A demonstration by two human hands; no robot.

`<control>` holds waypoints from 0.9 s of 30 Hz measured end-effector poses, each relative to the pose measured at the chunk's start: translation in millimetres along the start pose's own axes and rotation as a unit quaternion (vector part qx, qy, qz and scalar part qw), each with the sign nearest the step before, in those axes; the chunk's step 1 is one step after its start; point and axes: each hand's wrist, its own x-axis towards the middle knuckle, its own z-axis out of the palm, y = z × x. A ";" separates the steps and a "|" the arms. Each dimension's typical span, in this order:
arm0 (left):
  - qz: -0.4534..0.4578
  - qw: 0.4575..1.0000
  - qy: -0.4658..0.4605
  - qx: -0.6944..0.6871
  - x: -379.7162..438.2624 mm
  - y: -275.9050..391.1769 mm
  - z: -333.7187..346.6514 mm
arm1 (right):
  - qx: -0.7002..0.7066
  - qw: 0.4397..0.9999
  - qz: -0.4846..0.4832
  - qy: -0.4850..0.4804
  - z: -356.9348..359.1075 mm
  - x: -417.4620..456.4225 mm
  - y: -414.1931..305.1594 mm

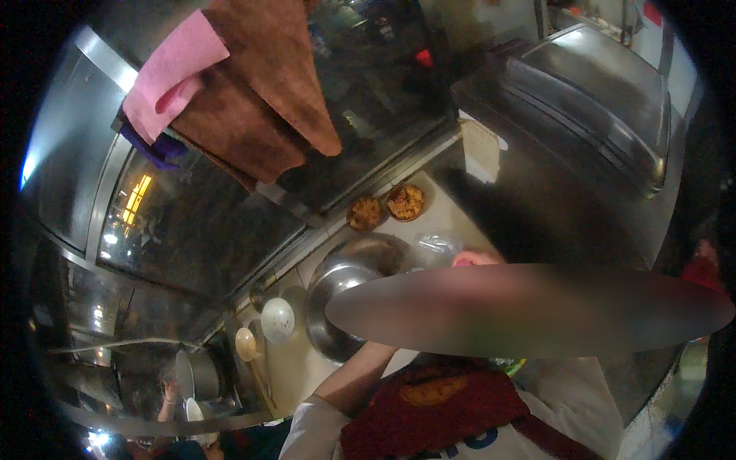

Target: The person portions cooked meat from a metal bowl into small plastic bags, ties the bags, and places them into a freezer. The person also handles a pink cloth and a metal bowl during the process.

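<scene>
My left forearm [365, 368] reaches up from the lower left beside large steel bowls [319, 293]; a blurred patch covers its hand. Above that patch a small part of a hand [482, 257] shows, probably my right hand, near a clear plastic bag [437, 244]. What either hand holds is hidden. Two small brown bowls of crumbly food [406, 202] [364, 213] stand by the window ledge. Left of the steel bowls are a white bowl [278, 321] and a long-handled ladle or spoon [245, 345]. Something green and leafy [509, 365] shows just below the patch.
A steel-lidded unit [592, 98] stands at upper right. Brown cloths [247, 115] and a pink cloth [178, 69] hang over a rail at upper left. At lower left, another person's hand [169, 392] is beside a metal pot [197, 374], near a white dish [195, 411].
</scene>
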 end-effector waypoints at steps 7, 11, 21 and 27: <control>0.080 0.944 0.033 -0.319 -7.6 6.2 6.2 | -0.037 0.997 0.017 0.067 11.5 -0.4 6.9; 0.081 0.939 0.026 -0.333 -8.2 6.4 7.5 | 0.042 0.976 0.003 0.216 19.1 -0.9 47.4; 0.008 0.960 -0.130 -0.249 -12.3 8.9 -7.9 | -0.053 0.979 -0.072 0.182 64.8 -12.8 -33.1; 0.059 0.878 -0.146 -0.452 -22.6 5.8 -8.9 | -0.102 0.964 0.102 0.223 30.1 24.4 37.2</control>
